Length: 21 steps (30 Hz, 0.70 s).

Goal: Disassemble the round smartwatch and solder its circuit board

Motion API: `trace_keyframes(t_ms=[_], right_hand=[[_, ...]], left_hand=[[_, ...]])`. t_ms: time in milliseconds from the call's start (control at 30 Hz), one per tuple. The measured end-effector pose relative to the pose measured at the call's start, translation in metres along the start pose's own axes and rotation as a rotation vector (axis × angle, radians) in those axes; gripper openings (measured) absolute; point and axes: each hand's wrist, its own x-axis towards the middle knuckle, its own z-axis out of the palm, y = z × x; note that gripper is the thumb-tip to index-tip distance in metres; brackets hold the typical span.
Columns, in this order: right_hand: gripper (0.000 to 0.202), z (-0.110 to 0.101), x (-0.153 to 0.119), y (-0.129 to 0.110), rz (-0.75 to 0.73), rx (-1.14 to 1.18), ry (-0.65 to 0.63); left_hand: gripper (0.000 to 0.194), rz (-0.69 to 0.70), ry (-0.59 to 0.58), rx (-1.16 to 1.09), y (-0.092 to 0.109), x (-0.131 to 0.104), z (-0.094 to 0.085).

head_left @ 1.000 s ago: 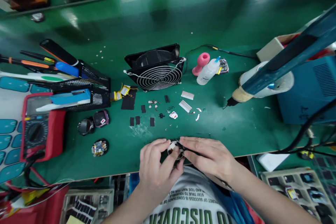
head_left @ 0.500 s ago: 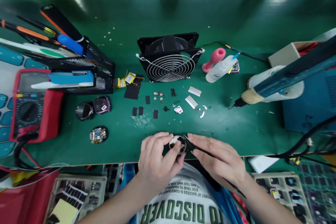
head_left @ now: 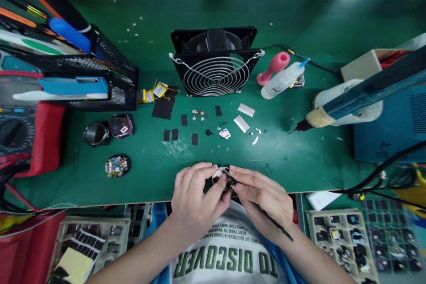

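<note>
At the table's front edge my left hand is closed around a small round watch case. Its thumb presses on the parts inside. The case is open at the top, with a white piece and a dark piece showing in it. My right hand pinches black tweezers, whose tips reach into the case beside the left thumb. Fingers hide much of the case and the exact spot where the tips touch. Beyond the hands lie a white-and-red sticker-like piece and several black pads.
A black fan stands at the back. On the left are a multimeter, a mesh pen holder and a round circuit board. To the right, a soldering iron juts inward near a squeeze bottle. Parts trays lie below the edge.
My right hand has moved left, bringing the tweezers over the watch case with the tips inside it. My left hand keeps its hold. The whole view has shifted slightly.
</note>
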Motion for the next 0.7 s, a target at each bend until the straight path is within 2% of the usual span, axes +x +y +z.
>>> trace_keyframes(t_ms=[300,433,633,700], right_hand=[[0.027,0.003,-0.012,-0.002,-0.01,-0.081,0.011],[0.028,0.004,-0.016,-0.002,0.045,-0.051,0.052],[0.027,0.006,-0.016,0.005,0.193,0.107,0.048],[0.026,0.004,-0.016,0.007,0.196,0.117,0.054]], left_hand=[[0.016,-0.005,-0.026,-0.006,-0.001,-0.001,-0.001],[0.021,0.015,-0.055,-0.007,-0.002,-0.002,-0.001],[0.016,0.027,-0.056,0.03,-0.003,-0.001,-0.002],[0.016,0.033,-0.065,0.05,-0.003,0.0,-0.002]])
